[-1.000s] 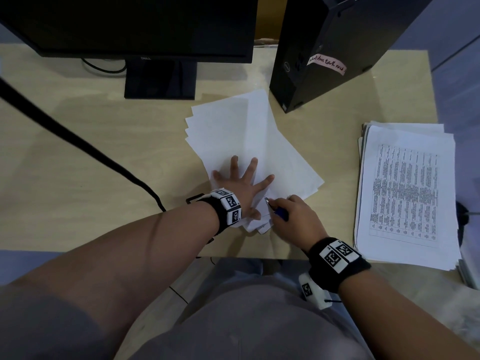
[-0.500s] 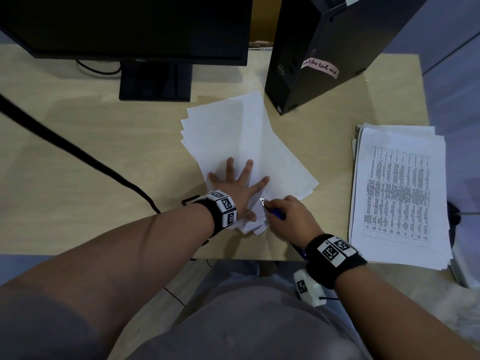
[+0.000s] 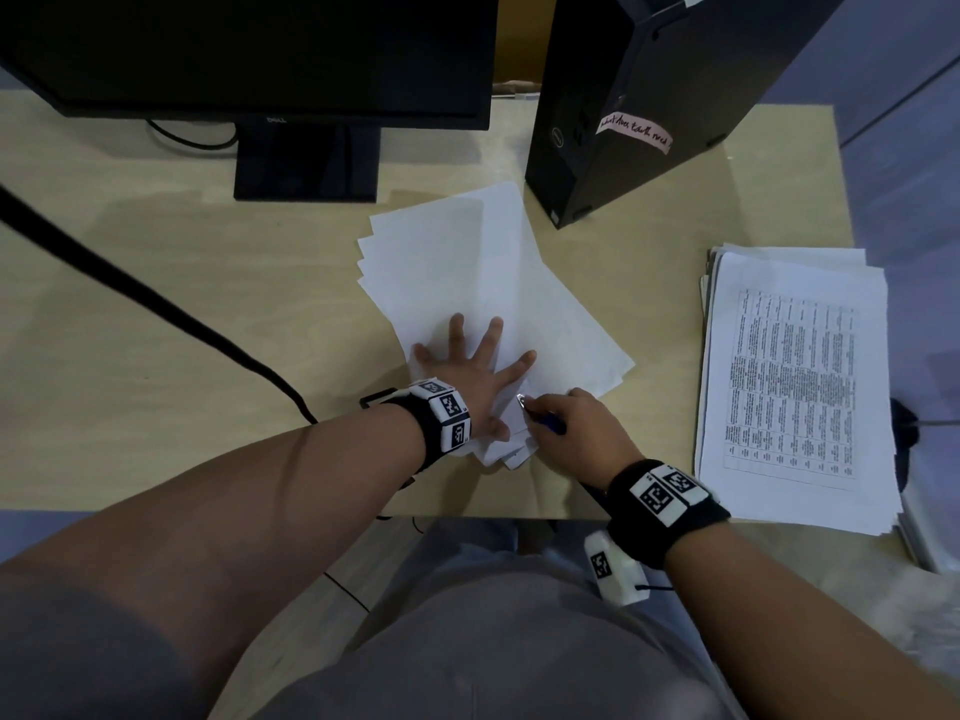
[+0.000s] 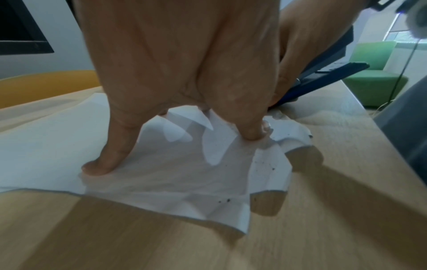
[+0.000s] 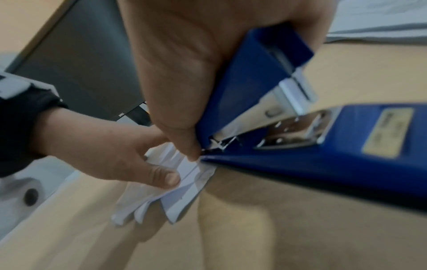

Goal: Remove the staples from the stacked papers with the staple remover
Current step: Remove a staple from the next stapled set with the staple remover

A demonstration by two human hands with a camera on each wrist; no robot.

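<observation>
A fanned stack of white papers lies on the wooden desk, its near corner crumpled. My left hand lies flat on the stack with fingers spread, and its thumb presses the corner. My right hand grips a blue stapler-style staple remover, whose metal tip meets the papers' corner. The left hand shows beside that tip in the right wrist view. The blue tool shows behind the thumb in the left wrist view. No staple can be made out.
A black monitor and its stand are at the back. A black computer tower stands just behind the papers. A second stack of printed sheets lies at the right. A black cable crosses the desk's left side.
Both hands keep their places on the papers. The right hand with the tool has edged slightly toward the corner, and the view has shifted a little.
</observation>
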